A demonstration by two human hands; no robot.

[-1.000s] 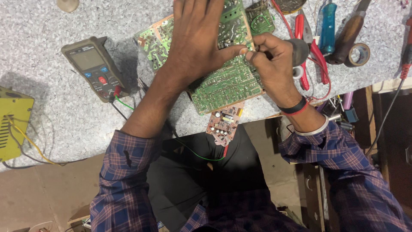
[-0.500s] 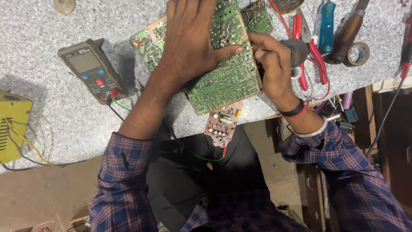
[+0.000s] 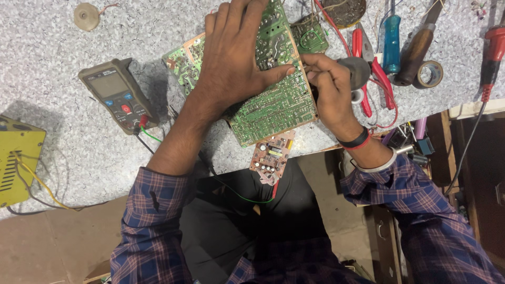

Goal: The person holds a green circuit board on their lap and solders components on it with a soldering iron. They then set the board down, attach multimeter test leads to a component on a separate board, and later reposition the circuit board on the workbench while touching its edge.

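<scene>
Left hand (image 3: 234, 63) spread flat on green circuit board (image 3: 273, 105); right hand (image 3: 329, 87) pinched shut.

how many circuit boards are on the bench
3: a large green board under the left hand, a small green board behind its far right corner, and a small tan board at the bench edge. More may be hidden.

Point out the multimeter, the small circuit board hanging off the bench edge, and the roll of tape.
multimeter (image 3: 117, 94): head view, middle of its grey body below the screen.
small circuit board (image 3: 271, 156): head view, centre of its component side.
roll of tape (image 3: 430, 74): head view, on its outer ring.
</scene>
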